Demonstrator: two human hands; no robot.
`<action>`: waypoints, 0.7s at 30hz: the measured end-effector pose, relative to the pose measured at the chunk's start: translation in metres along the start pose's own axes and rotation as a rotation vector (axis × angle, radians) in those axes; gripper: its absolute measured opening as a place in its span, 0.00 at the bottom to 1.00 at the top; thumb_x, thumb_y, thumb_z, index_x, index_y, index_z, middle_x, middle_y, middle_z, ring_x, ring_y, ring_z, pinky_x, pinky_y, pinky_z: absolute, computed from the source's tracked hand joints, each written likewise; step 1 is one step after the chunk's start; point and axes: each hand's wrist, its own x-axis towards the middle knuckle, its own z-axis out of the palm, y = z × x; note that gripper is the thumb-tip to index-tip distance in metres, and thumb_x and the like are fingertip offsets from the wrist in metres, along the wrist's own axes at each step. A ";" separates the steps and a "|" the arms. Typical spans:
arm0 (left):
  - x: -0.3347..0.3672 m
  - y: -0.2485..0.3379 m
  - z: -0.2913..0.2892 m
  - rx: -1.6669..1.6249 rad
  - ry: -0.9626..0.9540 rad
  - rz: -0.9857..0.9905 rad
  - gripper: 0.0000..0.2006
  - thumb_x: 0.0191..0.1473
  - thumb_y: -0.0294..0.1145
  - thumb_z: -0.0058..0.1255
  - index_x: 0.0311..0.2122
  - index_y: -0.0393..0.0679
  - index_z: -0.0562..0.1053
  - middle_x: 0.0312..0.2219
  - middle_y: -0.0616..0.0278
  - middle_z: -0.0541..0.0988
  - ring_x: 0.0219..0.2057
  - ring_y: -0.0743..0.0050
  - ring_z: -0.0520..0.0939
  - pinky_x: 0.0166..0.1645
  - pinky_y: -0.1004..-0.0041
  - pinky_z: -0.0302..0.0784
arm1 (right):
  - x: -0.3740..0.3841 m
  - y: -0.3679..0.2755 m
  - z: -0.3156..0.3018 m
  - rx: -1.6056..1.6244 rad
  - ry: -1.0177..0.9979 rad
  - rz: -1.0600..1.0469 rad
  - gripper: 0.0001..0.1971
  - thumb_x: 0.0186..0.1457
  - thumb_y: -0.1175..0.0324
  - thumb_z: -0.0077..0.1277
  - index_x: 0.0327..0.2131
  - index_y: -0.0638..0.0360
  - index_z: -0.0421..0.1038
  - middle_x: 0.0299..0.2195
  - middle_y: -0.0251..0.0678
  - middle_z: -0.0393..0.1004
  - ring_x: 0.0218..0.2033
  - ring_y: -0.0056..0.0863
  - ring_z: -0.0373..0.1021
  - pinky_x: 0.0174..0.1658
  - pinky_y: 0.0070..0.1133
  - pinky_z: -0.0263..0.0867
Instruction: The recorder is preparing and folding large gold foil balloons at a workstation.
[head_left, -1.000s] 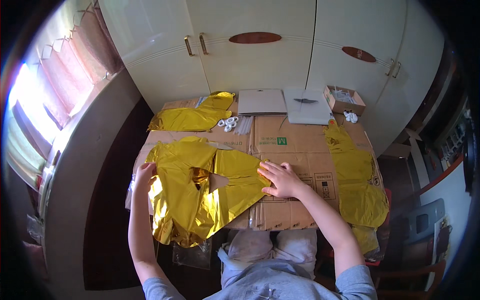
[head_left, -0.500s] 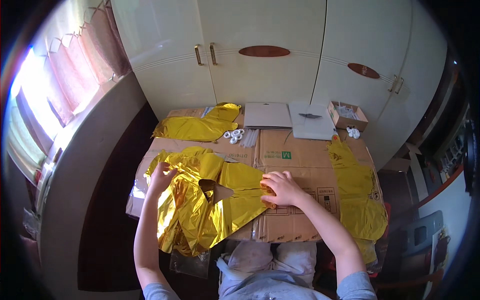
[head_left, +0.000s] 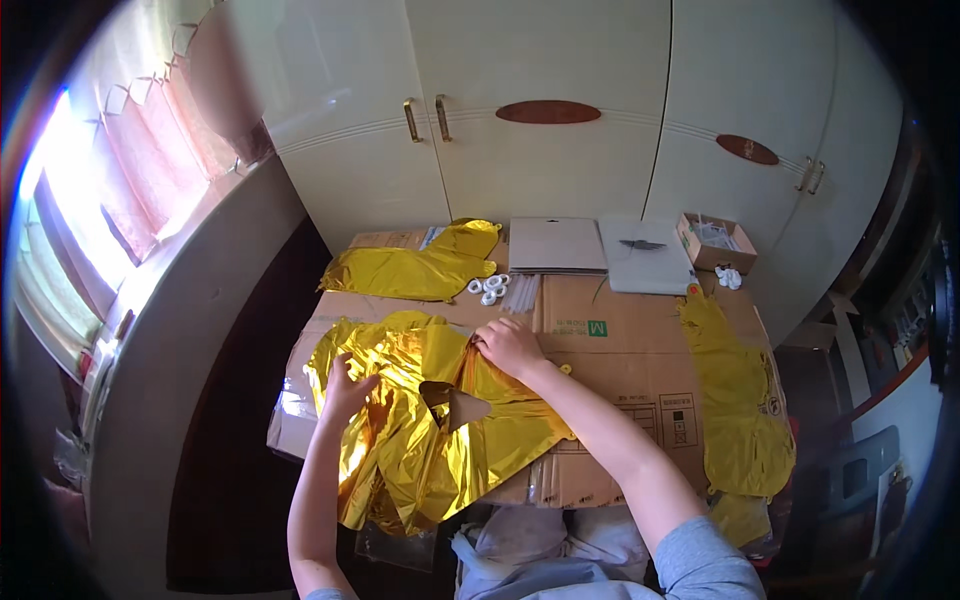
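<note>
A flat, crinkled gold foil balloon (head_left: 500, 450) with an opening in its middle lies on the cardboard-covered table in front of me. At its far edge, the bent fingers of my right hand (head_left: 508, 347) pinch a fold of the foil. My left hand (head_left: 348, 390) is over the balloon's left part with thumb and fingers apart, holding nothing. Whether its fingertips touch the foil I cannot tell. A small round tab (head_left: 566, 370) of foil sticks out beside my right forearm.
More flat gold foil balloons lie at the back left (head_left: 400, 272) and along the right side (head_left: 740, 400). Small white ribbon rolls (head_left: 490, 288) and clear tubes (head_left: 521, 293) are near a grey folder (head_left: 558, 245). A white laptop-like slab (head_left: 648, 262) and an open box (head_left: 716, 243) stand behind.
My right hand has moved from the balloon's right end to its far edge and now pinches the foil there. My left hand's fingers have spread. The whole view has shifted slightly.
</note>
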 end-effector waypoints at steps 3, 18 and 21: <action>0.000 -0.002 -0.001 0.072 -0.033 0.017 0.37 0.41 0.40 0.60 0.54 0.37 0.57 0.50 0.41 0.64 0.53 0.49 0.66 0.54 0.62 0.63 | 0.001 0.008 0.011 -0.067 0.024 -0.080 0.04 0.46 0.68 0.47 0.24 0.55 0.71 0.26 0.32 0.73 0.32 0.31 0.71 0.34 0.26 0.69; -0.019 0.095 0.019 0.416 0.084 0.491 0.33 0.39 0.32 0.60 0.52 0.42 0.60 0.49 0.49 0.63 0.52 0.49 0.64 0.55 0.59 0.62 | -0.001 0.009 0.013 0.054 0.068 0.065 0.05 0.53 0.70 0.41 0.28 0.57 0.67 0.27 0.37 0.73 0.33 0.35 0.72 0.34 0.30 0.70; -0.015 0.115 0.040 0.533 -0.006 0.515 0.31 0.41 0.41 0.58 0.50 0.42 0.63 0.48 0.53 0.66 0.52 0.53 0.64 0.55 0.58 0.59 | 0.000 0.007 0.012 0.098 0.060 0.114 0.06 0.54 0.68 0.42 0.28 0.57 0.67 0.26 0.38 0.73 0.32 0.36 0.72 0.33 0.31 0.69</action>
